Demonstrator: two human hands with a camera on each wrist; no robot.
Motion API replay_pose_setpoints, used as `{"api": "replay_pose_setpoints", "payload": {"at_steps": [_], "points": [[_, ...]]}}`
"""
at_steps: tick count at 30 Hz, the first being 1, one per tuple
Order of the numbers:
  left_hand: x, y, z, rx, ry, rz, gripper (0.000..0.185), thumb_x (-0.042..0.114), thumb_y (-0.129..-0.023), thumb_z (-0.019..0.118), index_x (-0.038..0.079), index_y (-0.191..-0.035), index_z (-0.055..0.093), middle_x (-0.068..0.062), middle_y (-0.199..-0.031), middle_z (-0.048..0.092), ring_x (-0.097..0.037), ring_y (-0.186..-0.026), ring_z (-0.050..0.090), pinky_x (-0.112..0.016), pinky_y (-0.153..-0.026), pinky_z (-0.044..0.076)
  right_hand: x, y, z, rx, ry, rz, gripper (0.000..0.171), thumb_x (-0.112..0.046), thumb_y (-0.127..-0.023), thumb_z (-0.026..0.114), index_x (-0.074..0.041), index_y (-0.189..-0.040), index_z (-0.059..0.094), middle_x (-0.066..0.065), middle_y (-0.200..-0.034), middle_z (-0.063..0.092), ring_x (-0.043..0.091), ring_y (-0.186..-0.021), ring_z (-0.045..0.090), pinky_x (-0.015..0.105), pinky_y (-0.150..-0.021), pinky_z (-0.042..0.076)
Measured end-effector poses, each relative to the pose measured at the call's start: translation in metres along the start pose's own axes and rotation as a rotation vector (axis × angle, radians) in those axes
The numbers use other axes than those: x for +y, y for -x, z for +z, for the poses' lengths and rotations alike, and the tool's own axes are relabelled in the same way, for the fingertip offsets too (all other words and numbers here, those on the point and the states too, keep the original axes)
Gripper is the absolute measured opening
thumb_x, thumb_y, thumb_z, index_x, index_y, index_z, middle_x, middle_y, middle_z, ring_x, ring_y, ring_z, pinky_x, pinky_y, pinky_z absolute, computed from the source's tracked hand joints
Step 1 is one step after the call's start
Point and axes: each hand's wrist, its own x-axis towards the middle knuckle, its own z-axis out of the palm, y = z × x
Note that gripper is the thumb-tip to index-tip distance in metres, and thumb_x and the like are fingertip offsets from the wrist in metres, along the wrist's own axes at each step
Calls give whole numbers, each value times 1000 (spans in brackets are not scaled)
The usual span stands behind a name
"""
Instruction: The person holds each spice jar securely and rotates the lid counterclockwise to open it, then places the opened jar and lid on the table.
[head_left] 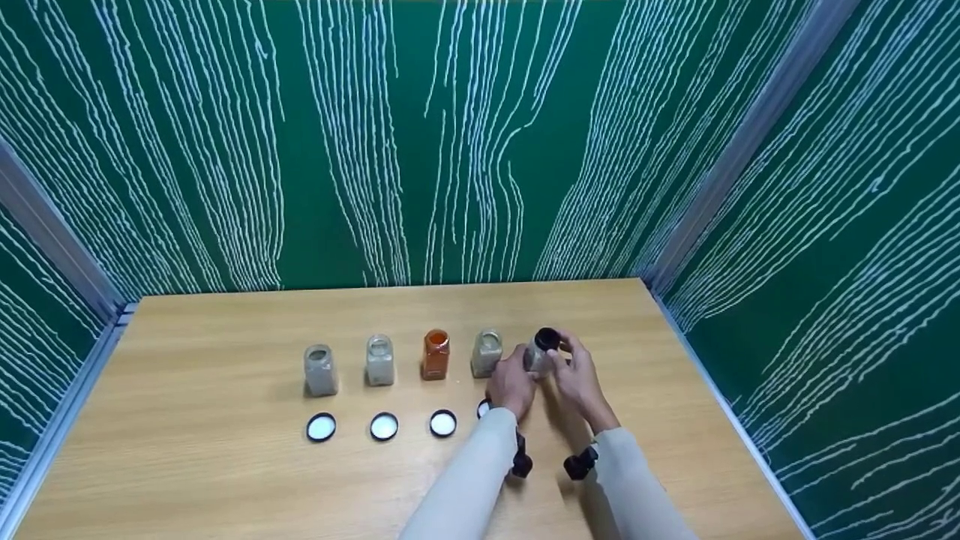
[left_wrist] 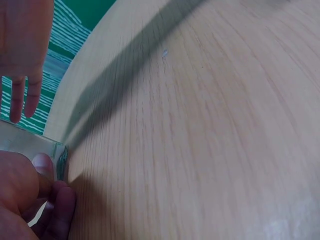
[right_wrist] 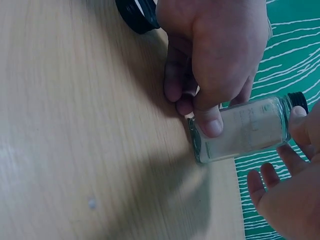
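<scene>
A clear glass jar (right_wrist: 255, 125) with a black screw lid (right_wrist: 298, 101) on its neck stands at the right end of a row of jars. My left hand (head_left: 512, 381) holds this jar low down, its thumb lying against the glass near the base in the right wrist view. From the other side, my right hand (head_left: 576, 375) has thumb and forefinger at the black lid, with its other fingers spread away from the glass. In the left wrist view, the jar's lower corner shows between the left fingers and the table.
Left of the held jar stand three pale open jars (head_left: 487, 352) (head_left: 380, 361) (head_left: 321, 371) and an orange one (head_left: 436, 356). In front lie upturned black-rimmed lids (head_left: 443, 423) (head_left: 384, 426) (head_left: 321, 427), another lid (head_left: 484, 408) partly behind the left arm. Green walls (head_left: 465, 150) border the wooden table (head_left: 225, 480).
</scene>
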Motion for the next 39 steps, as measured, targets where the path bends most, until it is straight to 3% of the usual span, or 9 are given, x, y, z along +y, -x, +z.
{"api": "replay_pose_setpoints", "payload": {"at_steps": [11,17,22,26,30,39], "points": [[0,2,2,-1,-4,19,46,14,-86,78,20,-130,66,-8,-110,76,-31,-98,72,-50,-76,55,1,-3,-10,-66,-33,-60,38,7,-101,52,10,-139,52,30,-135,58,45,-130,50,54,-106,41],[-1,1,1,17,-26,33,45,12,-88,76,20,-131,66,-9,-106,76,-32,-94,72,-49,-73,55,2,-3,-7,-83,-6,3,49,1,-103,54,1,-151,44,24,-150,48,41,-135,47,56,-109,40],[-3,2,2,38,-51,47,45,9,-88,73,22,-130,66,-8,-100,77,-32,-88,73,-49,-69,55,2,-2,3,30,6,27,59,-7,-97,69,0,-149,42,23,-148,50,39,-130,48,53,-104,43],[-5,3,4,49,-41,56,42,10,-88,73,23,-127,67,-7,-96,76,-31,-86,72,-49,-67,54,2,-1,13,153,39,40,54,-11,-89,80,1,-133,50,22,-135,61,36,-121,53,43,-95,45],[-6,3,4,47,-25,52,41,10,-89,71,24,-127,67,-6,-97,77,-30,-87,72,-48,-69,54,3,-1,18,215,66,35,48,-10,-88,81,3,-125,54,23,-127,64,35,-116,55,39,-89,46],[-5,1,3,72,-14,74,41,6,-86,71,20,-124,68,-9,-97,77,-33,-87,73,-50,-68,55,6,-2,16,128,32,-99,39,3,-95,66,11,-132,53,31,-126,63,41,-121,58,46,-95,50]]}}
